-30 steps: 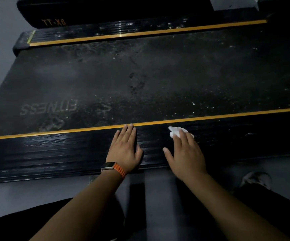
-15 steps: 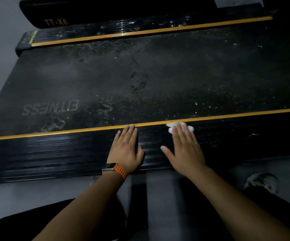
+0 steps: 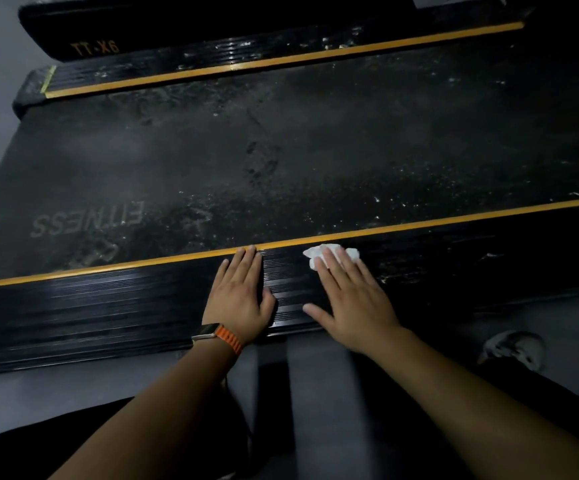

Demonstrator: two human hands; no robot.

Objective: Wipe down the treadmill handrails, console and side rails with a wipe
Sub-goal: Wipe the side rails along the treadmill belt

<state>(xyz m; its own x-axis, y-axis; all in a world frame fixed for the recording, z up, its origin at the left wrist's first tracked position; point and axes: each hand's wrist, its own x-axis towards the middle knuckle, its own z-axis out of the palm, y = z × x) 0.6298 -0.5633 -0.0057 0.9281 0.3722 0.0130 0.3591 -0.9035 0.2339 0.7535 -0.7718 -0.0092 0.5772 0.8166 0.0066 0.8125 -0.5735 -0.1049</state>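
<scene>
My right grip (image 3: 354,299), fingers straight, presses the wipe (image 3: 316,255) onto the near side rail (image 3: 108,306) beside its yellow stripe (image 3: 142,263) — left grip (image 3: 239,296) braces flat. Best: even pressure, long strokes along its length.

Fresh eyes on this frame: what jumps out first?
The white wipe stands out against the black near side rail, pressed flat by the straight fingers of the right hand just below the orange stripe. The left hand, with an orange-banded watch on its wrist, rests flat on the same rail beside it. Beyond the stripe, the belt looks heavily dusted and scuffed.
</scene>
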